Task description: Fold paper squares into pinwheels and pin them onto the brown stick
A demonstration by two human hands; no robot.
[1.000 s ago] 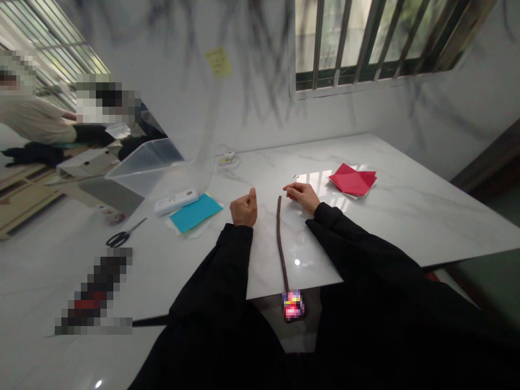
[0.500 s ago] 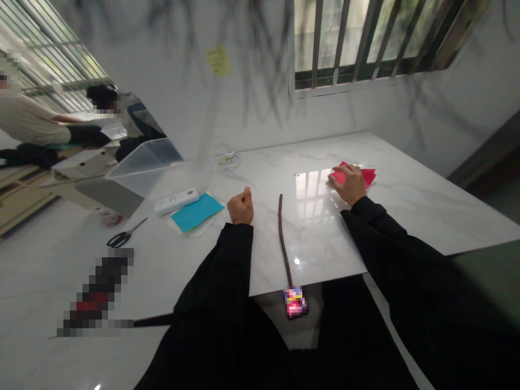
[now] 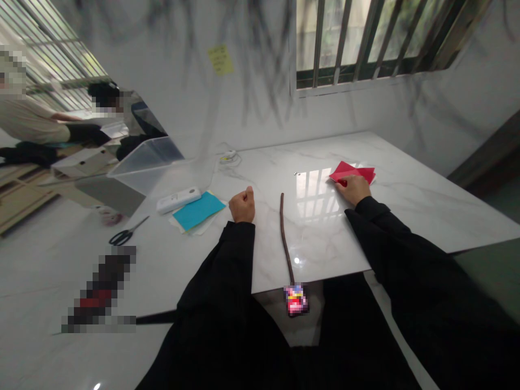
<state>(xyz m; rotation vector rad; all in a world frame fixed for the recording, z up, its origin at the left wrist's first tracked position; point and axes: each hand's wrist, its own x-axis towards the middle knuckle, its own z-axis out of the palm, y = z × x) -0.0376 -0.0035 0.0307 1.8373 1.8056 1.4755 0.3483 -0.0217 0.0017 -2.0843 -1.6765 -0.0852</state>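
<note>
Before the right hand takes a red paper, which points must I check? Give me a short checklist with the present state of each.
1. Right hand touches the red paper stack: ok.
2. Only one sheet is gripped: cannot tell.
3. Left hand is a closed fist on the table, holding nothing visible: ok.
4. Brown stick lies apart from both hands: ok.
5. Blue paper and scissors stay far from the red stack: ok.
</note>
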